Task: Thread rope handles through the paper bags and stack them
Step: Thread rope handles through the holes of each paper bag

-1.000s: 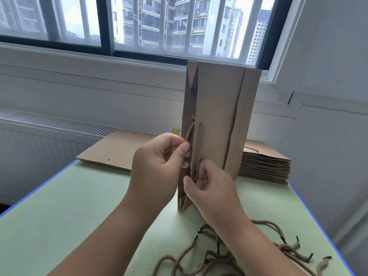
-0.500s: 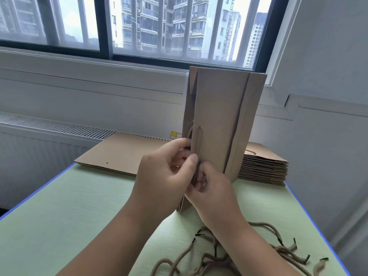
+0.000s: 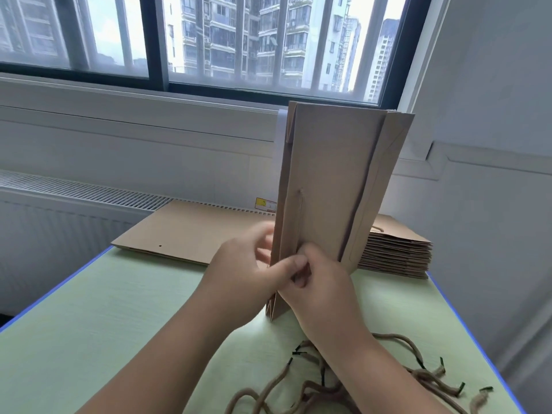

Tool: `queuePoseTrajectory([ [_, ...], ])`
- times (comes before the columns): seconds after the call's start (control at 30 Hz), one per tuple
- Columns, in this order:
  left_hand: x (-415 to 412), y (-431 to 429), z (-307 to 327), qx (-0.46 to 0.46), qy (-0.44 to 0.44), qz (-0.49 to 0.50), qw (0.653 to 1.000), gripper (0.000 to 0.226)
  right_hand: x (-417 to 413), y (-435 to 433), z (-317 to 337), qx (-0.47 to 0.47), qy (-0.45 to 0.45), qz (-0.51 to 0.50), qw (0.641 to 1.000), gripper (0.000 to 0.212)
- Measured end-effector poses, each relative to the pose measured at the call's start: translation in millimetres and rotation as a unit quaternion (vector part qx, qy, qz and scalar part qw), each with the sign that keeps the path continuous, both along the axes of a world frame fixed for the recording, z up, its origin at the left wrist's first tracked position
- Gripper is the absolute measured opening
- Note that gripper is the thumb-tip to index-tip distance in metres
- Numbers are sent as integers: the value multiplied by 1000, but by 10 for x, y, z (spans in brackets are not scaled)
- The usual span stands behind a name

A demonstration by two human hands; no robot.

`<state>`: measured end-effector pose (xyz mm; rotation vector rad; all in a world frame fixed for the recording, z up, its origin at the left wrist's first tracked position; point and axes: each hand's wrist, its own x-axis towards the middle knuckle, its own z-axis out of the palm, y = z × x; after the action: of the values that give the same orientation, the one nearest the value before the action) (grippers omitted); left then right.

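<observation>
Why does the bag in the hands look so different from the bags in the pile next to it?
The held bag stands upright on the table; the piled bags lie flat. The held bag is one alone, its edge pinched by the left hand while the right hand pinches its rope; no hands touch the piled bags. Both are folded brown paper.

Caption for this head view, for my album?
Left hand, right hand thread rope handle through upright paper bag.
</observation>
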<state>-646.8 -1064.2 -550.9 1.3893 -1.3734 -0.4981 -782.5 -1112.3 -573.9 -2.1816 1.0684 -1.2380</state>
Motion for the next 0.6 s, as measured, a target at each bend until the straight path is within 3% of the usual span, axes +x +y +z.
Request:
queuePoseTrajectory([
  [0.1, -15, -42, -72, 22, -32, -7, 999, 6, -12, -26, -2, 11, 8, 7, 1000, 37],
  [0.27, 42, -64, -93, -14, -48, 12, 999, 17, -78, -15, 112, 9, 43, 14, 999, 34],
  [0.5, 84, -34, -34, -83, 1, 21, 996, 28, -328, 7, 587, -260, 1, -20, 965, 10],
  [0.6, 70, -15, 40, -111, -15, 39, 993, 29, -399, -9, 767, -320, 7, -34, 947, 16],
])
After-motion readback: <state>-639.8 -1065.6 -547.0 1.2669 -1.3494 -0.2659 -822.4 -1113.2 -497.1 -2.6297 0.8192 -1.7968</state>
